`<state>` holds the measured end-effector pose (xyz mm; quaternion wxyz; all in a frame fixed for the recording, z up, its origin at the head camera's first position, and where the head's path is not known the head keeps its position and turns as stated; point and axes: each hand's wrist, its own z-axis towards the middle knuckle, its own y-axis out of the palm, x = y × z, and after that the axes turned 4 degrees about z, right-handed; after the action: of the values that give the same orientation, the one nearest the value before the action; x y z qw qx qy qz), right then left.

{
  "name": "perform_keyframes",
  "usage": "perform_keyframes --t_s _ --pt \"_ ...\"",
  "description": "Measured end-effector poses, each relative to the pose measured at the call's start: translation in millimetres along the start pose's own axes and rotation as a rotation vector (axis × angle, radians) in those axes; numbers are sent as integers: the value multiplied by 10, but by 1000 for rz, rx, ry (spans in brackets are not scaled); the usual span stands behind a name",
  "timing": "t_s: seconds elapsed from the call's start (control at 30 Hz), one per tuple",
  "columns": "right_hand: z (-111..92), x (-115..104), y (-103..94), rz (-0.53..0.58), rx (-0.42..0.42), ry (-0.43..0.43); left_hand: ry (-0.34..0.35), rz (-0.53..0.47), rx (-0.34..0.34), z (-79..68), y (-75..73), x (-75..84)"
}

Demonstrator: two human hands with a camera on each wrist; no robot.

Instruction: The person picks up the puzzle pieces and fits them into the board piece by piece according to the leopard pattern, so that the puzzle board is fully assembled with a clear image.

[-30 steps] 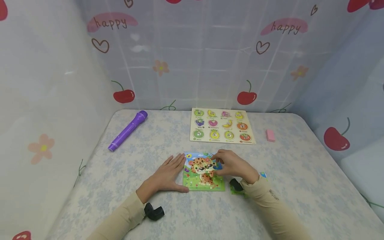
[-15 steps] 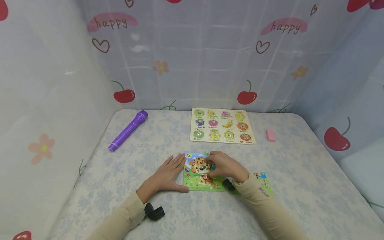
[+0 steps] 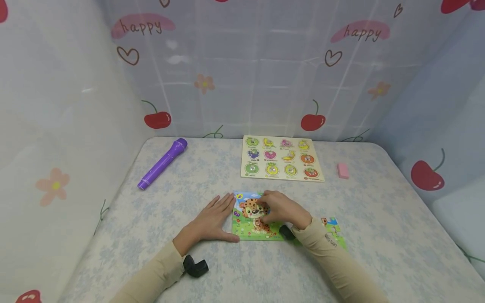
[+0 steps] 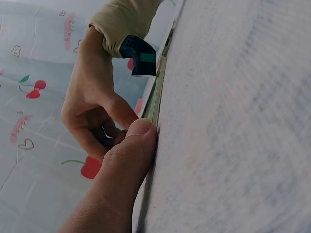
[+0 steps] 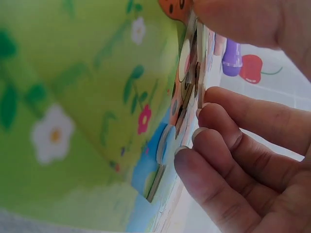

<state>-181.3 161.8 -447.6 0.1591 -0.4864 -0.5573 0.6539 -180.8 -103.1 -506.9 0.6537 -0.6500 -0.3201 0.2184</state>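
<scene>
In the head view a leopard jigsaw puzzle point(image 3: 244, 232) lies in front of the person, with green grass and blue sky on it. The left hand point(image 3: 212, 222) rests spread along its left side, fingertips at the upper left edge and thumb point(image 4: 141, 128) at the lower left corner. Over the upper right part, the right hand point(image 3: 286, 209) pinches a puzzle piece point(image 5: 166, 144) between thumb and curled fingers. That piece sits low on the leopard's face, its thick edge showing in the right wrist view. The right hand hides much of the puzzle's right side.
More puzzle pieces point(image 3: 335, 229) lie to the right, partly under the right sleeve. Behind stands a fruit peg board point(image 3: 282, 174), with a pink block point(image 3: 342, 171) beside it. A purple toy microphone point(image 3: 163, 164) lies back left. Printed curtains close the table's back and sides.
The right hand has moved left and down with the puzzle piece, bringing it onto the leopard's face. More of the pieces at the right now shows. The left hand has stayed in place.
</scene>
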Motion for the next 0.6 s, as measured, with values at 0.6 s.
perform_keyframes --t_s 0.6 --pt "19 7 -3 19 -19 28 -11 5 0 2 21 -11"
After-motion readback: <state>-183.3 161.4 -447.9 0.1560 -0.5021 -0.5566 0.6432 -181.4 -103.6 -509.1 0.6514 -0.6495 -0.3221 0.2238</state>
